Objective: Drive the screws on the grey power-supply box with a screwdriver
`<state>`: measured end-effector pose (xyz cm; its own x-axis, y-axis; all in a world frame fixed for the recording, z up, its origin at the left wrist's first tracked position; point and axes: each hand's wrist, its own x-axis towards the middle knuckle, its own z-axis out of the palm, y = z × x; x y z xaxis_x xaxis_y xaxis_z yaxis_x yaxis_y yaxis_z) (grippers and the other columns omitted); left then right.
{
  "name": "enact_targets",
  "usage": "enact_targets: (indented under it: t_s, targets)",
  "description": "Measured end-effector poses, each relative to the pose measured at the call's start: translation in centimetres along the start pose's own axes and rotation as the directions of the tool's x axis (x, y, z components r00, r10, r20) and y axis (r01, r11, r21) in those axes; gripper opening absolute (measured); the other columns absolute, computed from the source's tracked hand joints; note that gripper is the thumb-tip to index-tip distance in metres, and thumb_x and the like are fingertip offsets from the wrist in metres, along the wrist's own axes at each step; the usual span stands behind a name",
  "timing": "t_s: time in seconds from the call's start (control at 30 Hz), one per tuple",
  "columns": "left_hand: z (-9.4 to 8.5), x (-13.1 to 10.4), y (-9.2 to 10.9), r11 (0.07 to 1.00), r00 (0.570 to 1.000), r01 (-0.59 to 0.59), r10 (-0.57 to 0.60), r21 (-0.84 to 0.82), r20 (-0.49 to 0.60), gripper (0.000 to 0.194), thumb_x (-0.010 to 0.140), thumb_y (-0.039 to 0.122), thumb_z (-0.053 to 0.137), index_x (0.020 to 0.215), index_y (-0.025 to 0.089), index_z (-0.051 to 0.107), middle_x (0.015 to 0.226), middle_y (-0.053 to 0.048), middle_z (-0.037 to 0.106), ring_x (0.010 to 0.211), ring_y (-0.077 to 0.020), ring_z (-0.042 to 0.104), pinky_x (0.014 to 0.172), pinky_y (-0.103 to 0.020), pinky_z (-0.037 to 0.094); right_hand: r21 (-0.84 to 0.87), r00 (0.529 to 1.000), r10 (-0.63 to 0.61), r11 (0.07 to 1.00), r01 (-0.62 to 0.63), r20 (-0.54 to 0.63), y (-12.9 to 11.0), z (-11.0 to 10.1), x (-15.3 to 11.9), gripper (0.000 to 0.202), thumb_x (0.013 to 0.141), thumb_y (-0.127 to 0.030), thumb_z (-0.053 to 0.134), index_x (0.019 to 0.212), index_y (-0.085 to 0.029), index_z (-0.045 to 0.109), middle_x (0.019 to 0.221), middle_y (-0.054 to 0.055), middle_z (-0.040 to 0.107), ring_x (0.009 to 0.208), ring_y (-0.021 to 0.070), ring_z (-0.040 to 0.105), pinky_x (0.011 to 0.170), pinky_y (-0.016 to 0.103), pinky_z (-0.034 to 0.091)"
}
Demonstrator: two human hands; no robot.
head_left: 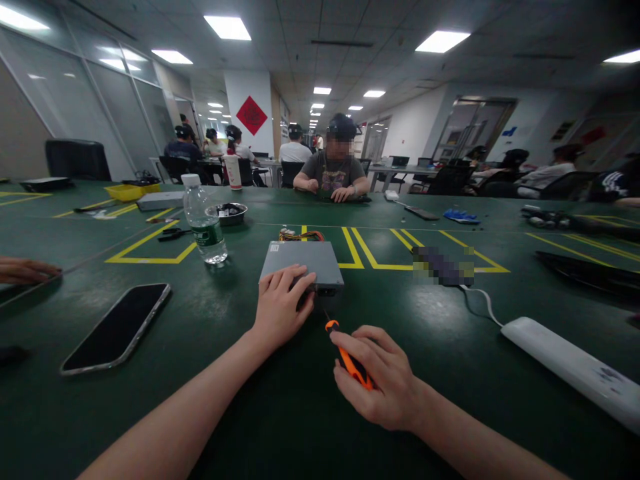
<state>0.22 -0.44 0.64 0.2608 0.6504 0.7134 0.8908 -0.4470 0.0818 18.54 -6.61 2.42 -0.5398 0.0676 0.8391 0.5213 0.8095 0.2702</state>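
Observation:
A grey metal computer power supply (320, 257) lies on the green table in front of me, with a bundle of coloured cables (303, 235) at its far side. My left hand (283, 300) grips its near left part, fingers over the top and thumb by the front face. In my right hand (377, 373) is a screwdriver (353, 363) with an orange and black handle. Its thin shaft points up and left to just below the near face of the power supply; whether the tip touches is too small to tell.
Left of me lie a phone (117, 327) and a water bottle (205, 223), with a metal bowl (233, 213) behind. Another person's hand (27, 270) is at the far left. A white power bank-like block (565, 367) with a cable lies right. A person (340, 163) sits opposite.

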Motion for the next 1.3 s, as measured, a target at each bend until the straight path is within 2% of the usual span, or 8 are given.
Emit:
enact_targets:
  t_s: [0.17, 0.3, 0.5, 0.63, 0.77, 1.03, 1.17, 1.3]
  targets:
    - [-0.1, 0.1, 0.1, 1.0, 1.0, -0.004, 0.004, -0.004, -0.004, 0.028, 0.082, 0.026, 0.05, 0.109, 0.026, 0.055, 0.117, -0.005, 0.058, 0.111, -0.0229, 0.049, 0.088, -0.041, 0.032, 0.01, 0.998, -0.055, 0.998, 0.055, -0.009, 0.1, -0.1, -0.3, 0.007, 0.076, -0.018, 0.058, 0.081, -0.022, 0.056, 0.084, 0.006, 0.057, 0.076, 0.0147, 0.054, 0.065, 0.029, 0.049]
    - [-0.1, 0.1, 0.1, 1.0, 1.0, -0.002, 0.002, -0.009, -0.005, 0.028, 0.082, 0.025, 0.05, 0.11, 0.026, 0.054, 0.117, -0.005, 0.058, 0.111, -0.0227, 0.049, 0.089, -0.041, 0.031, 0.057, 0.994, -0.107, 0.993, 0.105, 0.02, 0.3, -0.4, -0.5, 0.016, 0.076, -0.008, 0.051, 0.089, -0.016, 0.054, 0.087, 0.009, 0.059, 0.077, 0.0153, 0.055, 0.065, 0.029, 0.049]
    - [0.0, 0.0, 0.2, 1.0, 1.0, -0.008, 0.008, 0.001, -0.008, 0.03, 0.08, 0.027, 0.052, 0.11, 0.026, 0.054, 0.118, -0.005, 0.057, 0.111, -0.023, 0.049, 0.089, -0.041, 0.031, 0.052, 0.995, -0.047, 0.998, 0.043, 0.093, 0.3, -0.1, -1.5, 0.017, 0.074, -0.009, 0.049, 0.088, -0.018, 0.054, 0.105, 0.012, 0.054, 0.087, 0.019, 0.053, 0.071, 0.036, 0.048]
    - [0.0, 0.0, 0.1, 1.0, 1.0, -0.008, 0.008, 0.003, -0.005, 0.03, 0.08, 0.026, 0.051, 0.111, 0.026, 0.054, 0.118, -0.005, 0.057, 0.112, -0.0229, 0.048, 0.089, -0.041, 0.031, 0.045, 1.0, 0.003, 0.999, -0.003, 0.011, 0.1, 0.0, -1.2, 0.017, 0.07, -0.013, 0.059, 0.084, -0.021, 0.056, 0.094, 0.007, 0.051, 0.086, 0.0196, 0.052, 0.072, 0.036, 0.049]
    - [0.0, 0.0, 0.1, 1.0, 1.0, -0.005, 0.005, 0.003, 0.002, 0.03, 0.081, 0.026, 0.051, 0.111, 0.026, 0.053, 0.119, -0.005, 0.057, 0.113, -0.0226, 0.048, 0.089, -0.041, 0.031, 0.109, 0.999, -0.043, 0.993, 0.044, -0.014, 0.2, -0.5, -0.3, 0.015, 0.073, -0.008, 0.057, 0.085, -0.016, 0.057, 0.089, 0.008, 0.054, 0.086, 0.0185, 0.053, 0.071, 0.034, 0.052]
    - [0.1, 0.0, 0.2, 1.0, 1.0, -0.008, 0.008, -0.003, -0.025, 0.03, 0.08, 0.026, 0.052, 0.11, 0.027, 0.054, 0.117, -0.005, 0.059, 0.111, -0.0233, 0.05, 0.088, -0.041, 0.031, 0.125, 0.995, -0.089, 0.989, 0.083, 0.04, 0.5, -0.5, -0.6, 0.02, 0.077, -0.006, 0.047, 0.095, -0.011, 0.052, 0.112, 0.018, 0.052, 0.106, 0.023, 0.052, 0.081, 0.039, 0.051]
    - [0.0, 0.1, 0.2, 1.0, 1.0, -0.002, 0.002, -0.007, -0.019, 0.029, 0.08, 0.026, 0.052, 0.109, 0.027, 0.055, 0.116, -0.005, 0.059, 0.111, -0.0232, 0.05, 0.088, -0.041, 0.031, -0.034, 0.999, 0.016, 0.999, -0.018, -0.038, 0.3, -0.3, -0.3, 0.009, 0.075, -0.017, 0.058, 0.083, -0.02, 0.055, 0.099, 0.009, 0.053, 0.094, 0.0205, 0.054, 0.076, 0.038, 0.052]
    - [-0.1, 0.1, 0.2, 1.0, 1.0, -0.006, 0.005, -0.005, -0.018, 0.029, 0.08, 0.026, 0.051, 0.109, 0.026, 0.054, 0.116, -0.005, 0.059, 0.111, -0.0231, 0.05, 0.088, -0.041, 0.031, 0.032, 0.996, 0.033, 0.999, -0.03, -0.08, 0.1, -0.3, -0.3, 0.018, 0.073, -0.011, 0.058, 0.087, -0.02, 0.056, 0.088, 0.004, 0.053, 0.084, 0.0168, 0.055, 0.073, 0.033, 0.053]
